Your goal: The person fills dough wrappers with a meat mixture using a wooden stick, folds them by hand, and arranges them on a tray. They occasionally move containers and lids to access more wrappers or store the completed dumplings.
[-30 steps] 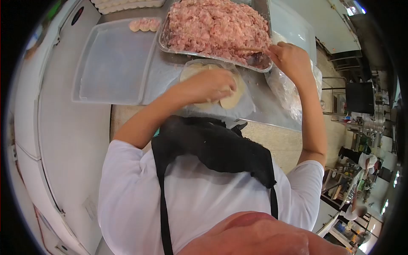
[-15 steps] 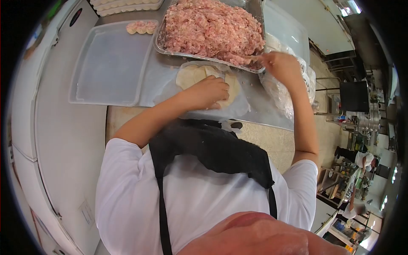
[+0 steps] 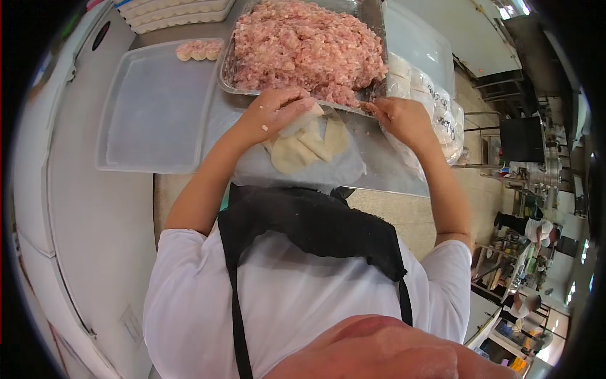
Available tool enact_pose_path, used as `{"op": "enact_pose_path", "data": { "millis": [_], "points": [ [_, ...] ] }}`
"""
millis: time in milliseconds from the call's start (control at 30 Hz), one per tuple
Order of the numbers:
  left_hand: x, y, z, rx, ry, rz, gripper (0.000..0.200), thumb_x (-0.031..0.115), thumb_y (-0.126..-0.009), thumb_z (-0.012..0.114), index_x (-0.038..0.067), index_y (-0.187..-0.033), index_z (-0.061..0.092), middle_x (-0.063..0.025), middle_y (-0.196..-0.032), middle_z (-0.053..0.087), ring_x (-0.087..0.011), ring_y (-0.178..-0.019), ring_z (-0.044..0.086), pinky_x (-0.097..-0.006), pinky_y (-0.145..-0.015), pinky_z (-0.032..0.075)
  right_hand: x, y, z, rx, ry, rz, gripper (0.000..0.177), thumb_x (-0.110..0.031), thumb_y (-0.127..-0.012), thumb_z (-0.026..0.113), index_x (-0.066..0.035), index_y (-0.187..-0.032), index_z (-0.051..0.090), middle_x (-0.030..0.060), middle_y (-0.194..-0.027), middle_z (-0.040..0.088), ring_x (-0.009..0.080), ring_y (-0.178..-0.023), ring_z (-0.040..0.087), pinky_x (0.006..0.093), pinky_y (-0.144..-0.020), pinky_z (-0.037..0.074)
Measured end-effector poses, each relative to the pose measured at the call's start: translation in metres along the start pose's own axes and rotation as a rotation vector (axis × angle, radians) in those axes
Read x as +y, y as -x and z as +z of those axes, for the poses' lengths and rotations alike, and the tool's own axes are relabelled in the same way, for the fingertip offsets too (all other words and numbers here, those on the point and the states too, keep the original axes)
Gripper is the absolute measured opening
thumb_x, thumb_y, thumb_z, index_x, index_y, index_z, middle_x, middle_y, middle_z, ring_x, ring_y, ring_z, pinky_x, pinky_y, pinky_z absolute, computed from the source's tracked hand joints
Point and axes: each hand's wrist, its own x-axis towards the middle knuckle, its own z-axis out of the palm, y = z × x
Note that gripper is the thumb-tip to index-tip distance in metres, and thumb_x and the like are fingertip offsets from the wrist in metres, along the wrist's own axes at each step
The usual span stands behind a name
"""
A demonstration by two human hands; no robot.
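My left hand [image 3: 278, 115] is closed on a pale dough wrapper [image 3: 310, 116], raised just in front of the meat tray. Below it, more round dough wrappers [image 3: 297, 156] lie overlapping on a clear plastic sheet [image 3: 344, 169]. My right hand [image 3: 402, 118] is at the tray's near right corner, fingers closed around a thin brownish stick-like tool [image 3: 365, 105], mostly hidden by the fingers. The tool's tip is by the minced meat filling [image 3: 309, 47], heaped in a metal tray [image 3: 243, 90].
To the left lies a translucent plastic tray [image 3: 151, 114] with several filled dumplings [image 3: 199, 49] at its far corner. Stacked trays [image 3: 177, 14] stand behind it. Bagged white packages [image 3: 435, 101] sit on the right. Other people [image 3: 533, 228] are in the background at right.
My left hand has lifted from the wrappers, moving up and left with one in its grip. My right hand has come slightly lower and left along the tray's edge.
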Motion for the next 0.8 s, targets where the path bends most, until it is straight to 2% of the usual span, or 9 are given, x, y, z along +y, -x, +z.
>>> {"op": "enact_pose_path", "data": {
  "millis": [100,200,300,333,433,500,600,733,800],
  "points": [
    [-0.009,0.002,0.013,-0.052,-0.042,0.130,0.024,0.021,-0.090,0.058,0.001,-0.101,0.062,-0.0074,-0.095,0.063,-0.0161,-0.090,0.058,-0.0274,-0.083,0.045,-0.004,0.009,0.007,-0.003,-0.363,0.187,0.027,-0.032,-0.090,0.056,-0.008,-0.086,0.068,0.0142,-0.071,0.063,0.0294,-0.066,0.062,0.0377,-0.058,0.048],
    [-0.017,-0.004,0.021,-0.163,0.009,0.092,0.031,0.023,-0.090,0.057,0.002,-0.113,0.060,-0.0063,-0.105,0.064,-0.0169,-0.096,0.059,-0.0285,-0.088,0.045,-0.001,0.012,0.020,-0.002,-0.684,0.290,0.029,-0.031,-0.091,0.058,-0.004,-0.095,0.069,0.0114,-0.071,0.064,0.0188,-0.066,0.061,0.0328,-0.061,0.046],
    [-0.007,-0.016,0.023,0.021,0.238,-0.027,0.032,0.022,-0.091,0.053,0.002,-0.116,0.060,-0.0131,-0.108,0.064,-0.0266,-0.098,0.062,-0.0331,-0.089,0.046,0.000,0.010,0.016,0.195,-0.912,0.429,0.032,-0.029,-0.092,0.059,0.001,-0.101,0.068,0.0049,-0.071,0.062,0.0091,-0.069,0.052,0.0293,-0.063,0.044],
    [-0.005,-0.024,0.032,0.182,0.742,-0.170,0.036,0.021,-0.092,0.051,-0.002,-0.119,0.057,-0.0139,-0.106,0.064,-0.0270,-0.103,0.060,-0.0349,-0.093,0.046,-0.002,0.007,0.009,0.225,-0.940,0.456,0.034,-0.029,-0.092,0.059,0.002,-0.103,0.067,0.0040,-0.073,0.062,0.0090,-0.070,0.052,0.0293,-0.065,0.044],
    [0.017,-0.061,0.029,0.361,1.356,-0.107,0.040,0.020,-0.093,0.048,-0.006,-0.124,0.050,-0.0166,-0.110,0.061,-0.0281,-0.106,0.058,-0.0370,-0.098,0.043,-0.014,-0.010,-0.014,0.322,-1.044,0.473,0.036,-0.029,-0.093,0.058,0.003,-0.108,0.064,0.0035,-0.077,0.063,0.0106,-0.072,0.052,0.0301,-0.068,0.045],
    [0.032,-0.078,0.031,0.448,1.458,-0.071,0.045,0.027,-0.094,0.045,-0.007,-0.125,0.047,-0.0169,-0.113,0.059,-0.0294,-0.111,0.055,-0.0412,-0.101,0.041,-0.025,-0.020,-0.016,0.401,-1.135,0.425,0.033,-0.028,-0.093,0.058,0.000,-0.110,0.065,0.0065,-0.079,0.064,0.0143,-0.070,0.055,0.0312,-0.069,0.046],
    [0.037,-0.088,0.028,0.505,1.555,-0.064,0.050,0.038,-0.095,0.040,-0.005,-0.119,0.047,-0.0148,-0.109,0.056,-0.0287,-0.107,0.053,-0.0437,-0.097,0.041,-0.029,-0.036,0.011,0.585,-0.697,0.124,0.026,-0.022,-0.091,0.059,-0.004,-0.108,0.066,0.0113,-0.082,0.062,0.0248,-0.071,0.060,0.0349,-0.069,0.047],
    [0.032,-0.088,0.009,0.578,1.650,-0.067,0.058,0.054,-0.094,0.033,0.001,-0.107,0.051,-0.0103,-0.098,0.053,-0.0260,-0.095,0.051,-0.0443,-0.086,0.045,-0.031,-0.011,-0.039,0.246,-0.269,0.140,0.018,-0.015,-0.089,0.058,-0.007,-0.104,0.065,0.0144,-0.087,0.061,0.0337,-0.073,0.058,0.0375,-0.067,0.047],
    [0.019,-0.088,0.001,0.617,1.608,-0.061,0.056,0.055,-0.094,0.034,0.004,-0.107,0.052,-0.0093,-0.099,0.053,-0.0250,-0.094,0.049,-0.0431,-0.082,0.045,-0.043,-0.002,-0.056,0.224,-0.216,0.180,0.018,-0.013,-0.088,0.058,-0.006,-0.103,0.065,0.0143,-0.087,0.061,0.0334,-0.076,0.060,0.0395,-0.068,0.047]
  ]
}}
